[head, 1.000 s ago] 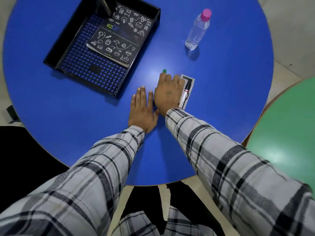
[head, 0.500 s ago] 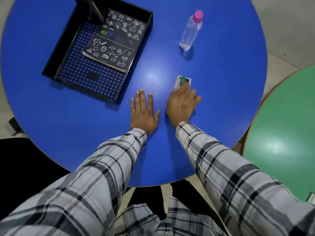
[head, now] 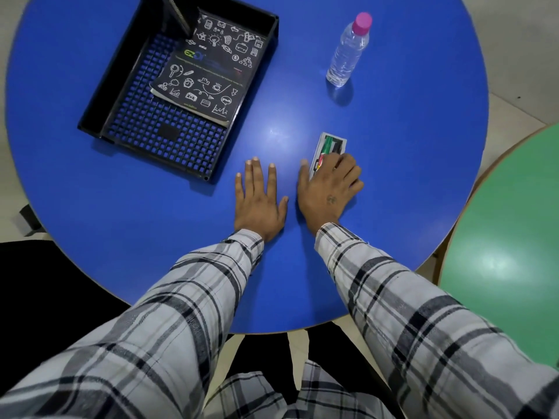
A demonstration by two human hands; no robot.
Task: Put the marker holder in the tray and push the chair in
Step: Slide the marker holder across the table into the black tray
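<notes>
A small grey marker holder [head: 332, 144] with a green marker in it lies on the round blue table [head: 393, 146], right of centre. My right hand [head: 328, 189] curls over its near end, thumb on its left side and fingers on its right. My left hand [head: 259, 198] lies flat on the table just to the left, fingers spread, holding nothing. The black mesh tray [head: 145, 122] stands at the far left of the table with a black notebook [head: 211, 71] leaning inside it. No chair is clearly visible.
A clear water bottle [head: 348, 52] with a pink cap stands at the far right of the blue table. A green table [head: 508, 237] borders on the right. A dark object [head: 177, 12] stands in the tray's far corner. My legs show below the table edge.
My right hand shifted to the right and onto the near end of the holder, closing around it. The green marker now lies in the holder. My left hand stayed flat.
</notes>
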